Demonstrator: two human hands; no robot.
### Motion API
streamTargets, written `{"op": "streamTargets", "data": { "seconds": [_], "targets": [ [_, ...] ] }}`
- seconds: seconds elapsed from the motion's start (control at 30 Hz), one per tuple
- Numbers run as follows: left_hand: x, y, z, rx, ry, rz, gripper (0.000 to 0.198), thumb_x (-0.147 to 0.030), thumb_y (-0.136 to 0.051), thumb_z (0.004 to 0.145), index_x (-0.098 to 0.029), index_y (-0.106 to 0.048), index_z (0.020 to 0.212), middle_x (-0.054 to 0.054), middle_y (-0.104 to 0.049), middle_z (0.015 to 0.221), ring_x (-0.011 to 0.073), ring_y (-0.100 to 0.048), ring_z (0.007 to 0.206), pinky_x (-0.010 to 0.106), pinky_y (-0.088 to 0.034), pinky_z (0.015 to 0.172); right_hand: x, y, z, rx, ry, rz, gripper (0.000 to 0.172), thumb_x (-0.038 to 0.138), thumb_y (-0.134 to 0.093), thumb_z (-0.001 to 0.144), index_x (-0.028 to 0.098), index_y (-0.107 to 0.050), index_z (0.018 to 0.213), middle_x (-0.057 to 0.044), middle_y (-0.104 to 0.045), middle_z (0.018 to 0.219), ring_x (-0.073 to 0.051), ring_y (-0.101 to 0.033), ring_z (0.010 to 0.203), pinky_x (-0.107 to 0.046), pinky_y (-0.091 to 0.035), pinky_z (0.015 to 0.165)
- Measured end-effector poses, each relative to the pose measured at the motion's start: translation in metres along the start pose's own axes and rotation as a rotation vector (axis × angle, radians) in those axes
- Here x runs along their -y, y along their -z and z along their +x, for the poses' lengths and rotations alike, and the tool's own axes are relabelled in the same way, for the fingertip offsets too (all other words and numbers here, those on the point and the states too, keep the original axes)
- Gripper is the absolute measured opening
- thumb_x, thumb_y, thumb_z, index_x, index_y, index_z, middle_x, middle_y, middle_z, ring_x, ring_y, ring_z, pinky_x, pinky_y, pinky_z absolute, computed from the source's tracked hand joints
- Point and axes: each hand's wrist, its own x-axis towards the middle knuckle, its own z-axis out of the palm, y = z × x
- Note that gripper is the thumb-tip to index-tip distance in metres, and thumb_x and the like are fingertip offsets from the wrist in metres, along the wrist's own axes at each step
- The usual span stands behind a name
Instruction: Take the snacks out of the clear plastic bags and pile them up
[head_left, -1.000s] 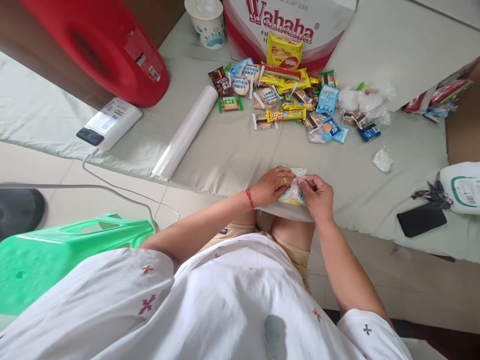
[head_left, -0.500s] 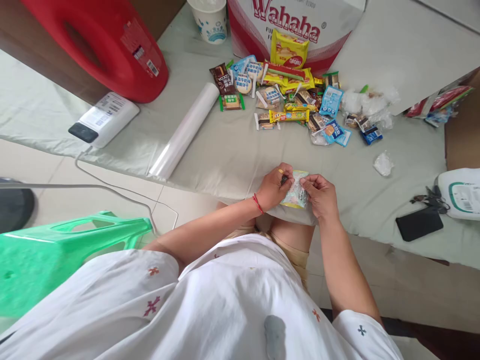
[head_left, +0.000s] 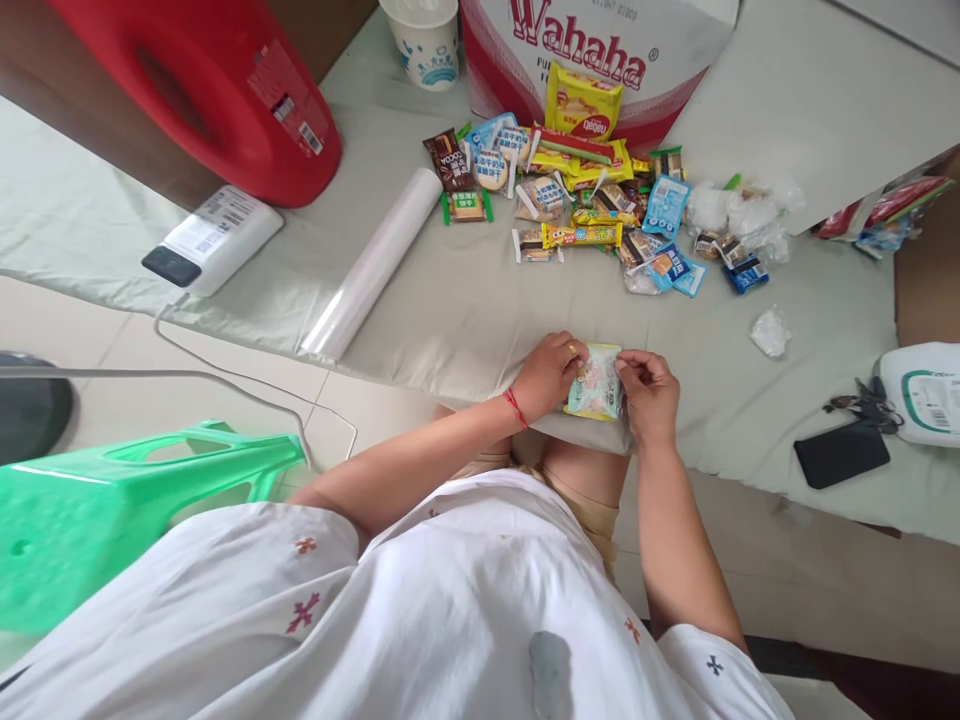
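A small snack packet [head_left: 595,386], pale green and pink with yellow edges, is between my hands at the front edge of the cloth-covered table. My left hand [head_left: 551,378], with a ring and a red wrist string, is closed on its left side. My right hand [head_left: 651,395] pinches its upper right edge between thumb and forefinger. Beyond them lies a pile of wrapped snacks, including a yellow stick packet [head_left: 582,235], a brown cocoa packet [head_left: 451,160] and a light blue packet [head_left: 665,206].
A clear plastic roll [head_left: 375,262] lies left of the pile. Behind stand a Wahaha carton [head_left: 690,60], a paper cup [head_left: 429,50] and a red jug [head_left: 300,110]. At right are crumpled plastic [head_left: 770,331], a black phone [head_left: 841,453] and keys [head_left: 866,402]. A green stool [head_left: 67,520] stands at lower left.
My right hand has shifted slightly right, and my left fingers now cover less of the packet. More of its printed face shows, lying flatter. The whole view has moved a little.
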Motion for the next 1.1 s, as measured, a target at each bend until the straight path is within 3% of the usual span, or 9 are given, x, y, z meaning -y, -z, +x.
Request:
{"op": "streamTargets", "data": {
  "seconds": [0.23,0.33,0.43,0.5,0.57,0.7,0.93,1.0,1.1],
  "targets": [
    [0.0,-0.004,-0.003,0.03,-0.057,0.185,0.029,-0.012,-0.041,0.101,-0.016,-0.07,0.103,0.012,-0.064,0.103,0.0247,-0.055,0.099,0.04,-0.049,0.092,0.007,0.012,-0.008,-0.014,0.163,-0.225,0.019,0.033,-0.061,0.093,0.021,-0.074,0.099,-0.005,-0.067,0.095,-0.017,-0.063,0.081,-0.034,-0.056,0.077],
    [-0.001,-0.003,-0.003,0.037,-0.115,0.251,0.029,-0.015,-0.042,0.102,-0.015,-0.071,0.106,0.013,-0.065,0.103,0.0262,-0.054,0.103,0.041,-0.049,0.095,0.013,0.023,-0.016,-0.032,0.385,-0.39,0.033,0.017,-0.052,0.094,0.024,-0.074,0.117,-0.01,-0.071,0.119,-0.025,-0.067,0.108,-0.045,-0.056,0.098],
    [0.003,0.003,0.0,0.109,-0.161,0.305,0.03,-0.015,-0.042,0.102,-0.014,-0.072,0.105,0.014,-0.066,0.102,0.0263,-0.055,0.101,0.041,-0.05,0.094,0.012,0.035,-0.023,0.26,0.607,-0.523,0.074,-0.002,-0.04,0.086,0.03,-0.057,0.151,-0.006,-0.06,0.151,-0.027,-0.044,0.151,-0.053,-0.042,0.122],
    [0.009,0.01,0.002,0.173,-0.236,0.315,0.031,-0.014,-0.043,0.101,-0.014,-0.074,0.106,0.015,-0.067,0.105,0.0263,-0.057,0.102,0.042,-0.051,0.095,0.008,0.042,-0.025,0.466,0.636,-0.569,0.093,-0.008,-0.035,0.081,0.032,-0.038,0.165,-0.002,-0.049,0.163,-0.024,-0.031,0.16,-0.054,-0.038,0.127],
    [0.016,0.019,0.001,0.217,-0.355,0.315,0.036,-0.011,-0.041,0.1,-0.015,-0.073,0.117,0.015,-0.069,0.113,0.0268,-0.057,0.112,0.043,-0.05,0.101,0.004,0.047,-0.024,0.538,0.622,-0.589,0.099,-0.01,-0.032,0.081,0.033,-0.023,0.17,-0.001,-0.04,0.169,-0.023,-0.026,0.162,-0.055,-0.037,0.127],
    [0.026,0.033,-0.012,0.239,-0.47,0.357,0.048,-0.011,-0.046,0.095,-0.016,-0.064,0.14,0.017,-0.065,0.134,0.0295,-0.051,0.135,0.047,-0.047,0.113,0.001,0.052,-0.014,0.563,0.647,-0.551,0.089,-0.003,-0.036,0.09,0.032,-0.02,0.17,-0.004,-0.039,0.17,-0.024,-0.029,0.161,-0.057,-0.037,0.128],
    [0.017,0.03,-0.016,0.117,-0.385,0.189,0.064,-0.025,-0.065,0.082,-0.012,-0.056,0.144,0.025,-0.054,0.151,0.0402,-0.039,0.151,0.06,-0.038,0.12,0.005,0.049,0.008,0.458,0.658,-0.386,0.047,0.022,-0.049,0.104,0.029,-0.059,0.15,-0.008,-0.067,0.145,-0.025,-0.057,0.141,-0.052,-0.046,0.12],
    [0.014,0.03,-0.007,0.1,-0.314,-0.008,0.055,-0.031,-0.065,0.085,-0.012,-0.061,0.136,0.024,-0.058,0.146,0.0373,-0.05,0.143,0.055,-0.043,0.117,0.007,0.045,0.008,0.4,0.588,-0.289,0.039,0.03,-0.053,0.104,0.028,-0.068,0.14,-0.008,-0.072,0.137,-0.025,-0.061,0.135,-0.05,-0.048,0.117],
    [0.007,0.028,0.007,0.073,-0.046,-0.335,0.044,-0.05,-0.062,0.092,-0.014,-0.07,0.117,0.016,-0.072,0.125,0.0286,-0.07,0.111,0.04,-0.056,0.098,0.013,0.032,0.001,0.266,0.387,-0.094,0.035,0.044,-0.058,0.102,0.026,-0.075,0.126,-0.009,-0.076,0.124,-0.025,-0.068,0.122,-0.044,-0.054,0.108]
  ]
}}
